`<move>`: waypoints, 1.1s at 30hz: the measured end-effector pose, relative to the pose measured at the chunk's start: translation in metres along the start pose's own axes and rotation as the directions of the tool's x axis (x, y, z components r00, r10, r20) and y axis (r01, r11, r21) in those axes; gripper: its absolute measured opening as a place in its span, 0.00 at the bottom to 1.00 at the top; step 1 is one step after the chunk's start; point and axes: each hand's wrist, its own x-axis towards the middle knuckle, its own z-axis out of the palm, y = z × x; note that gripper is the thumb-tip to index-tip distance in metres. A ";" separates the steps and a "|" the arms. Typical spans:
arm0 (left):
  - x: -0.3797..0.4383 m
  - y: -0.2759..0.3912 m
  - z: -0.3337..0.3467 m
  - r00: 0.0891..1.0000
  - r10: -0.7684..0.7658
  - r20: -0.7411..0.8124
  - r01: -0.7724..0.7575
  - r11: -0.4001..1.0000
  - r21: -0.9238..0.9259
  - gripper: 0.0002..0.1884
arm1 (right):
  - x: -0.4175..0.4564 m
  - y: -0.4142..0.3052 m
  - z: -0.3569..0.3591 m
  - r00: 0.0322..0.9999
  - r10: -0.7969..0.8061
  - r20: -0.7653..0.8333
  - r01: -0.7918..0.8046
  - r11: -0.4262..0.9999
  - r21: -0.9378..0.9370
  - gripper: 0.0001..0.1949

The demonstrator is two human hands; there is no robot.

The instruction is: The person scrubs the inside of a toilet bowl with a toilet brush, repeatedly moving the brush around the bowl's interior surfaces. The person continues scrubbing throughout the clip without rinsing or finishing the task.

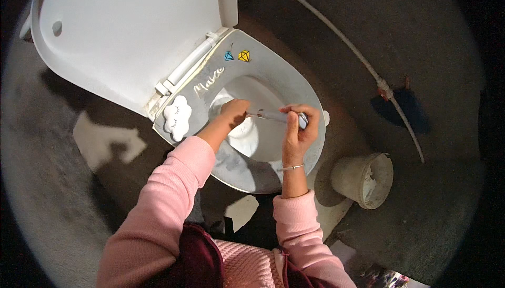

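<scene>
A toilet stands before me, its padded grey seat (268, 175) lowered on the bowl and its white lid (130, 31) raised. My right hand (302, 130) is closed around the pale handle (274, 115) of a slim tool, above the right part of the bowl opening. The handle has a shiny end cap. Towards the left it runs to my left hand (235, 110), which is over the bowl with its fingers bent and mostly hidden. Whether those fingers grip the tool is unclear, and its far end cannot be seen. Brightly lit white surface (244, 138) shows inside the bowl.
A white cloud-shaped ornament (177, 117) sits on the seat's left edge. On the right a dirty white bucket (351, 177) lies tilted with pale material inside. A whitish pipe (339, 37) curves along the dark surface at upper right, near a dark blue object (408, 112).
</scene>
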 end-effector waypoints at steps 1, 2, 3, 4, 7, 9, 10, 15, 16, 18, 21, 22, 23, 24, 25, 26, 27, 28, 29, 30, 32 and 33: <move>0.001 -0.002 -0.001 0.998 0.063 -0.006 -0.063 0.998 0.017 0.09 | 0.004 0.001 0.004 0.995 -0.055 -0.082 0.058 0.998 0.039 0.07; 0.001 -0.003 -0.001 0.998 0.063 -0.005 -0.062 0.996 0.057 0.09 | 0.005 0.000 0.005 0.993 -0.071 -0.094 0.075 0.997 0.035 0.07; 0.002 -0.004 -0.002 0.998 0.070 -0.001 -0.070 0.994 0.088 0.10 | 0.007 -0.001 0.007 0.993 -0.054 -0.107 0.057 0.998 0.024 0.08; 0.001 -0.005 -0.003 0.997 0.074 -0.028 -0.072 0.995 0.074 0.09 | 0.009 0.000 0.010 0.981 -0.093 -0.173 0.107 0.991 0.078 0.07; 0.002 -0.007 -0.005 0.994 0.084 -0.066 -0.082 0.996 0.034 0.08 | 0.010 0.000 0.014 0.982 -0.143 -0.120 0.147 0.989 0.023 0.07; 0.001 -0.008 -0.006 1.000 -0.003 -0.007 0.004 0.999 0.053 0.11 | 0.012 0.001 0.016 0.990 -0.114 -0.082 0.116 0.993 0.022 0.07; 0.002 -0.008 -0.006 0.999 0.041 -0.010 -0.041 0.998 0.038 0.12 | 0.013 0.001 0.018 0.990 -0.109 -0.092 0.113 0.993 0.034 0.07; -0.001 -0.008 -0.006 0.987 0.131 -0.091 -0.126 0.991 0.054 0.14 | 0.012 -0.002 0.018 0.968 -0.166 -0.186 0.200 0.962 0.184 0.06; -0.001 -0.009 -0.007 0.994 0.088 -0.071 -0.083 0.995 0.061 0.14 | 0.012 -0.002 0.018 0.985 -0.126 -0.121 0.134 0.990 0.054 0.06; 0.000 -0.009 -0.008 1.000 -0.004 -0.021 0.006 0.996 0.090 0.15 | 0.013 -0.002 0.018 0.996 -0.080 -0.051 0.081 0.996 0.022 0.09; 0.003 -0.008 -0.009 0.998 0.046 0.031 -0.049 0.995 0.090 0.15 | 0.015 0.001 0.016 0.994 -0.086 -0.060 0.090 0.993 0.077 0.11; 0.003 -0.007 -0.010 0.999 0.027 0.028 -0.030 0.995 0.097 0.15 | 0.016 0.002 0.015 0.991 -0.108 -0.080 0.115 0.989 0.097 0.10; 0.004 -0.006 -0.010 0.999 0.028 0.029 -0.031 0.996 0.089 0.16 | 0.017 0.003 0.014 0.973 -0.158 -0.166 0.183 0.972 0.145 0.10; 0.004 -0.006 -0.011 0.999 0.046 0.024 -0.048 0.996 0.075 0.16 | 0.018 0.004 0.014 0.975 -0.162 -0.153 0.178 0.979 0.096 0.10; 0.004 -0.005 -0.012 1.000 0.021 0.013 -0.022 0.997 0.073 0.14 | 0.018 0.005 0.014 0.992 -0.105 -0.075 0.110 0.991 0.070 0.10; 0.004 -0.004 -0.013 1.000 0.013 0.002 -0.013 0.998 0.064 0.13 | 0.019 0.005 0.014 0.996 -0.076 -0.056 0.079 0.995 0.066 0.11; 0.004 -0.004 -0.013 1.000 -0.028 0.000 0.028 0.997 0.074 0.12 | 0.019 0.006 0.014 1.000 -0.004 0.024 0.004 1.000 0.028 0.11; 0.003 -0.004 -0.014 1.000 0.016 0.004 -0.016 0.998 0.067 0.12 | 0.019 0.006 0.014 1.000 -0.015 -0.018 0.016 0.999 0.044 0.11; 0.003 -0.004 -0.014 1.000 0.020 0.021 -0.022 0.997 0.078 0.11 | 0.018 0.006 0.014 0.992 -0.108 -0.066 0.114 0.990 0.081 0.11; 0.002 -0.004 -0.014 0.998 0.062 0.025 -0.063 0.995 0.071 0.11 | 0.017 0.006 0.015 0.988 -0.130 -0.086 0.138 0.987 0.088 0.10; 0.000 -0.004 -0.015 0.998 0.053 -0.023 -0.052 0.998 0.044 0.11 | 0.016 0.005 0.016 0.974 -0.184 -0.131 0.202 0.970 0.136 0.10; -0.001 -0.004 -0.016 0.999 0.046 -0.014 -0.046 0.998 0.039 0.11 | 0.016 0.004 0.017 0.989 -0.125 -0.076 0.131 0.988 0.079 0.10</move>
